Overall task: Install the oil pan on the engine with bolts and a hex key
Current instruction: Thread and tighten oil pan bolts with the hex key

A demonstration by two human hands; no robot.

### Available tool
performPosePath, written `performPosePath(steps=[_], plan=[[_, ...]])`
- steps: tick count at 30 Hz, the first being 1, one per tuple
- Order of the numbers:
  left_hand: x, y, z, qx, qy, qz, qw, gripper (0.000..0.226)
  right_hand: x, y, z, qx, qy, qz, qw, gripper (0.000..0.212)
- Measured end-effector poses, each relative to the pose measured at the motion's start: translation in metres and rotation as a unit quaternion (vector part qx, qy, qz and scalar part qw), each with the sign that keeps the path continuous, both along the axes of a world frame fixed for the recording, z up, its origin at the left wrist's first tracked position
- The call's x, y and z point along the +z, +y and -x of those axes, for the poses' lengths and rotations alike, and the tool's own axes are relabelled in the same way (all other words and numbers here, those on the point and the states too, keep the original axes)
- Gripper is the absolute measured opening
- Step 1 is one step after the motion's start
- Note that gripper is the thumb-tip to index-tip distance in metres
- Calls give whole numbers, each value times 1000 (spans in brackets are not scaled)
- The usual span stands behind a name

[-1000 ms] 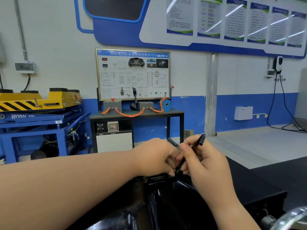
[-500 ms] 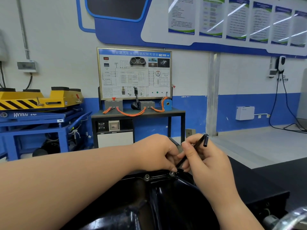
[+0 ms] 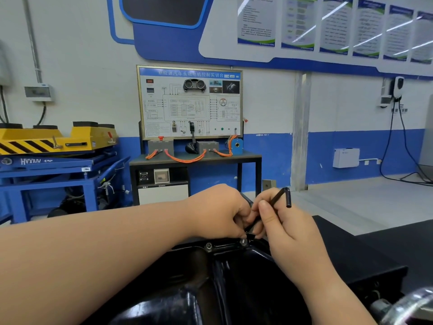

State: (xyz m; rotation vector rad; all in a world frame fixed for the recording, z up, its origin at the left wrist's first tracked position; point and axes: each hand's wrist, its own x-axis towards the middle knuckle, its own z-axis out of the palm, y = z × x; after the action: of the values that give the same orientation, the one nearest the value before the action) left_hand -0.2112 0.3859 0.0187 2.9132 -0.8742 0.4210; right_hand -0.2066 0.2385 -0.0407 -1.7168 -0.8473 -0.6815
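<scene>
"新能源汽车永磁电机控制实训台" hdr on training board [image 3: 189, 102], "HV… 125" approx on blue lift [image 3: 58, 164]

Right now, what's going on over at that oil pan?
A person is working with both bare hands at the far rim of the black oil pan. The right hand grips a black hex key, whose long arm slants down toward the rim and whose short end sticks up. The left hand is curled around the key's lower end, and what it pinches there is hidden. Two bolt heads sit in the rim just in front of the hands.
</scene>
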Motion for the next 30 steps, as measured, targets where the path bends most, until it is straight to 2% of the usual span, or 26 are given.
performPosePath(steps=[10, 13, 16, 19, 25, 27, 30], plan=[[-2, -1, -4, 15, 29, 0, 999, 10, -1, 1, 6, -31, -12, -15, 999, 21], [-1, -1, -3, 23, 34, -2, 999, 7, -2, 2, 8, -1, 16, -59, 998, 19], [-1, -2, -2, 26, 40, -11, 999, 18, -3, 2, 10, 37, 35, -82, 995, 22], [-2, -2, -2, 33, 40, -13, 999, 17, -5, 2, 10, 49, 38, -96, 993, 25], [-5, 1, -7, 32, 37, 15, 999, 14, -9, 1, 8, 57, 36, -60, 996, 22], [-5, 1, -8, 35, 39, 14, 999, 13, -9, 1, 8, 51, 23, -48, 997, 28], [-6, -1, -9, 47, 29, 1, 998, 26, -8, 2, 8, 33, 6, -46, 998, 33]])
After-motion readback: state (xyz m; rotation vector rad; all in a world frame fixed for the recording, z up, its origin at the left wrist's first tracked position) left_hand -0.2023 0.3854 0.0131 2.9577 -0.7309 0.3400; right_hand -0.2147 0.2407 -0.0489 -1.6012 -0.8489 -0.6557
